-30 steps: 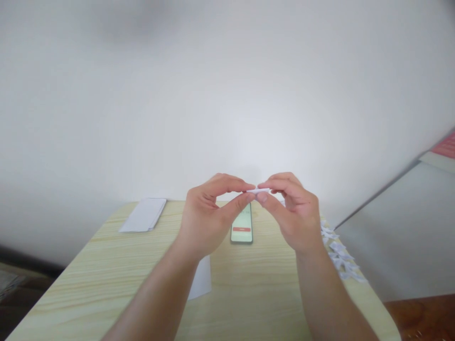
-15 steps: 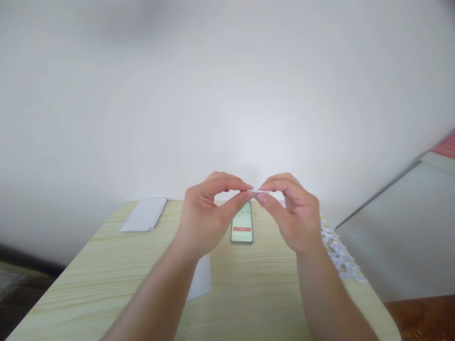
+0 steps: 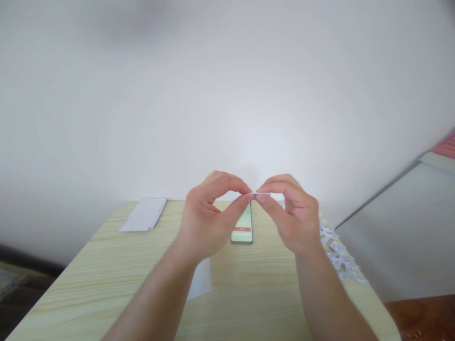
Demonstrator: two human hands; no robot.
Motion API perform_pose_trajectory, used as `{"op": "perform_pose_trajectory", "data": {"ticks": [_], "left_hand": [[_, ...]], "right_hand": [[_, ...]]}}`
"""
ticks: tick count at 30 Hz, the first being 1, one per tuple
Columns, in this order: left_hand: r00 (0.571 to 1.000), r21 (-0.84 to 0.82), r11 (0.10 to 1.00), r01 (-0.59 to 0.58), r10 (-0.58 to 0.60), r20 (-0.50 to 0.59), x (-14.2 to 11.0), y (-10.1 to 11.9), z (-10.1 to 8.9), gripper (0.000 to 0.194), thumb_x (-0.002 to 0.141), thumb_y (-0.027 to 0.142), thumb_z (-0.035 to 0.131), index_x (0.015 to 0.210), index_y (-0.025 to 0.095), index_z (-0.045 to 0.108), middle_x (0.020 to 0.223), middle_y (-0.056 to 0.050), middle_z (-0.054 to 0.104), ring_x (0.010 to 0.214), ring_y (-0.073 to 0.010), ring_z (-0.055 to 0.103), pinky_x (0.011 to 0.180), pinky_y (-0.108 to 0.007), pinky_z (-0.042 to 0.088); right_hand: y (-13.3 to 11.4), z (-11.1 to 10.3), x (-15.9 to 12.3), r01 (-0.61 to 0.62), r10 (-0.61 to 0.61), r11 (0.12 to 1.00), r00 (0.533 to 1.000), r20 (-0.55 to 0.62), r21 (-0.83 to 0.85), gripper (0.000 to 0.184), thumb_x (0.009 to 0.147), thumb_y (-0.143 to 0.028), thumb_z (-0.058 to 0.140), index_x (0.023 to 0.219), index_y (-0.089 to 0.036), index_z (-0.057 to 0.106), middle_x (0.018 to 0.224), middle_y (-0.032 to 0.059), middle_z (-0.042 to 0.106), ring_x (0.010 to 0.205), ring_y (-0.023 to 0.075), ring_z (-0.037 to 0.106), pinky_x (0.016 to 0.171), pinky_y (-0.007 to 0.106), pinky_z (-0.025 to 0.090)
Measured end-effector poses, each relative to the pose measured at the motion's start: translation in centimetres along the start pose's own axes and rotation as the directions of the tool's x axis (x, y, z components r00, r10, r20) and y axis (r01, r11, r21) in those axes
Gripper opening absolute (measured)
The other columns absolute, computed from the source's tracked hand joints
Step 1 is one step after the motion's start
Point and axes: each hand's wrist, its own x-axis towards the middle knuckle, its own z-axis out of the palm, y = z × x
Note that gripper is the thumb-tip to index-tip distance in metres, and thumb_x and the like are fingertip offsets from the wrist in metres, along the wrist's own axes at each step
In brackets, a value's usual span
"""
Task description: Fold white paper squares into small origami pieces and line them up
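Both hands are raised above a light wooden table (image 3: 106,265). My left hand (image 3: 208,218) and my right hand (image 3: 293,215) each pinch one end of a small folded white paper piece (image 3: 261,193) between thumb and forefinger. The paper lies flat and thin, seen edge on, between the fingertips. Below the hands a phone (image 3: 243,227) with a lit screen rests on the table.
A stack of white paper (image 3: 144,214) lies at the table's far left. One white sheet (image 3: 202,279) shows under my left forearm. Several small folded paper pieces (image 3: 339,255) lie along the right edge. A white wall stands behind the table.
The hands have barely shifted; the fingers have adjusted their pinch on the paper piece slightly.
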Motion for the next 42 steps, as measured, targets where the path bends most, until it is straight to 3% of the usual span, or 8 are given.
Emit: {"op": "perform_pose_trajectory", "data": {"ticks": [8,16,24,29,36,42], "left_hand": [[0.998,-0.056,0.998,-0.011,0.015,0.066,0.2,-0.1,-0.7,0.004,0.091,0.019,0.074,0.088,0.022,0.074,0.09,-0.001,0.071,0.088,-0.0168,0.064,0.081,-0.032,0.049],[0.993,-0.107,0.993,0.059,-0.048,0.104,0.2,-0.2,-0.5,0.006,0.093,0.023,0.073,0.088,0.021,0.072,0.088,-0.001,0.069,0.086,-0.0156,0.063,0.08,-0.032,0.049],[0.992,-0.061,0.994,0.095,-0.089,0.094,0.6,-0.7,-0.8,0.003,0.093,0.023,0.072,0.093,0.024,0.075,0.09,0.0,0.072,0.087,-0.0162,0.063,0.08,-0.033,0.048],[0.989,-0.043,0.997,0.071,-0.065,0.134,0.6,-0.8,-1.1,0.004,0.093,0.022,0.072,0.093,0.023,0.076,0.09,0.0,0.073,0.085,-0.0155,0.063,0.079,-0.033,0.049],[0.995,-0.069,0.998,0.006,0.0,0.095,0.3,-0.5,-1.1,0.009,0.092,0.017,0.072,0.096,0.024,0.077,0.093,-0.001,0.074,0.087,-0.0158,0.066,0.08,-0.032,0.051],[0.995,-0.109,0.994,-0.016,0.027,0.097,0.2,-0.5,-1.0,0.013,0.091,0.014,0.073,0.098,0.024,0.078,0.095,-0.002,0.075,0.089,-0.0179,0.068,0.082,-0.035,0.053]], "right_hand": [[0.2,-0.2,0.0,-0.011,0.01,0.998,1.0,0.013,0.066,0.01,0.089,-0.021,0.078,0.095,-0.029,0.079,0.094,0.0021,0.068,0.09,0.0199,0.065,0.084,0.04,0.053],[-0.6,-0.6,0.2,-0.108,0.107,0.994,0.98,0.169,-0.004,0.003,0.092,-0.025,0.076,0.089,-0.025,0.075,0.087,-0.0002,0.071,0.084,0.0173,0.066,0.079,0.036,0.051],[-0.1,-0.7,0.2,-0.179,0.169,0.979,0.98,0.101,0.1,0.008,0.091,-0.029,0.077,0.086,-0.024,0.073,0.081,-0.001,0.069,0.078,0.0164,0.061,0.076,0.035,0.05],[0.1,-0.6,0.1,-0.103,0.096,0.987,0.993,0.061,0.125,0.003,0.09,-0.023,0.077,0.09,-0.025,0.075,0.085,0.0007,0.069,0.08,0.0175,0.063,0.074,0.036,0.05],[0.0,-0.9,-0.1,0.025,-0.034,0.984,0.998,0.05,0.178,0.022,0.085,-0.011,0.078,0.102,-0.027,0.078,0.099,0.0042,0.073,0.093,0.0222,0.069,0.084,0.043,0.056],[-0.2,-1.0,0.0,0.095,-0.098,0.992,0.994,0.042,0.078,0.028,0.083,-0.007,0.077,0.104,-0.025,0.078,0.099,0.0043,0.072,0.092,0.0216,0.069,0.081,0.042,0.056]]}}
